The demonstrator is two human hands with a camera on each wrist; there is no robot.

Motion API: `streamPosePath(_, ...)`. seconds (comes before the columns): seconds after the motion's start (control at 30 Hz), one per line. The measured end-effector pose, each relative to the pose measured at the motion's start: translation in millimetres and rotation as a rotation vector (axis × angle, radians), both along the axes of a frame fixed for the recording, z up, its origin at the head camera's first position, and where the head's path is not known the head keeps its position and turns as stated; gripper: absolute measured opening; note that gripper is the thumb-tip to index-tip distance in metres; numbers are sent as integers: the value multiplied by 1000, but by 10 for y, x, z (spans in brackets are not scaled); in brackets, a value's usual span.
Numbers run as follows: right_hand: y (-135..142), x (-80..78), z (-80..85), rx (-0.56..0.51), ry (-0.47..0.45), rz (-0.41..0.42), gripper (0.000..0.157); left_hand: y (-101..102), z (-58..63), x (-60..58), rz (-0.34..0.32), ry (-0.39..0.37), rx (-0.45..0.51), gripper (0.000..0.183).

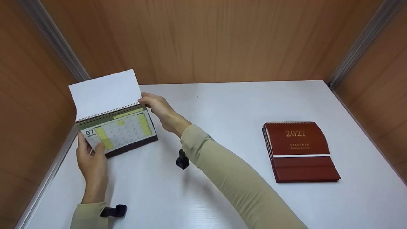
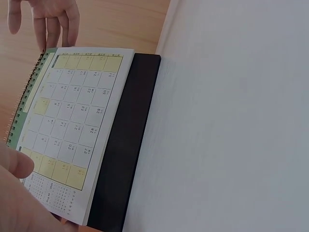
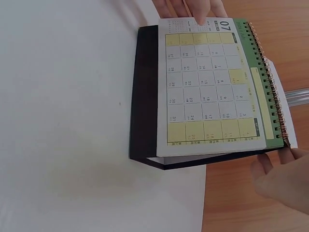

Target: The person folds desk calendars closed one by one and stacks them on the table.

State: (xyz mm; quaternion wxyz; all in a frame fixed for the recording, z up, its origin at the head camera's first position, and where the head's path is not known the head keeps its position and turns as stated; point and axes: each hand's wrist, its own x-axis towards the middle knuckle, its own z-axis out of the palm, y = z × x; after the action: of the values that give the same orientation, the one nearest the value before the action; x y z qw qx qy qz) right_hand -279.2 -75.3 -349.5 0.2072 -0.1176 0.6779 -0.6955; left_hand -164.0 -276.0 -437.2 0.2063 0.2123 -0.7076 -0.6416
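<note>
A desk calendar (image 1: 120, 125) stands tilted at the left, its July page, marked 07, facing front. Above its spiral binding (image 1: 108, 113) a blank white page (image 1: 105, 92) is raised. My left hand (image 1: 93, 165) grips the calendar's lower left side, thumb on the printed page and fingers partly hidden behind. At the upper right corner, beside the end of the binding, my right hand (image 1: 162, 111) touches the calendar with its fingertips. The thumb of that right hand (image 2: 53, 17) stands apart from its fingers in the left wrist view. The dark base (image 3: 145, 92) shows below the page.
A dark red 2027 calendar (image 1: 300, 152) with a white band lies on the white table (image 1: 222, 105) at the right. Wooden panels (image 1: 216, 41) with metal corner strips enclose the table at the back and both sides. Black wrist mounts (image 1: 182, 160) stick out from the sleeves.
</note>
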Motion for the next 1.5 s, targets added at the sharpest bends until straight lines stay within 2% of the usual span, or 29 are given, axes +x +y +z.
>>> streamPosePath(0.3,23,1,15,19,40,-51,52,-19,-69,0,-1,18,-11,78)
streamPosePath(0.6,76,17,29,81,125,-50,51,-36,-82,-6,-2,18,-18,78)
streamPosePath(0.93,98,37,57,133,178,-43,49,-49,-72,-2,-3,18,15,69)
streamPosePath(1.1,113,48,80,146,184,-34,48,-46,-65,8,-5,26,15,64)
streamPosePath(1.23,131,57,101,143,171,-27,48,-42,-59,21,-28,69,36,58)
streamPosePath(1.5,126,87,145,127,151,-55,45,-40,-16,32,-51,89,88,55)
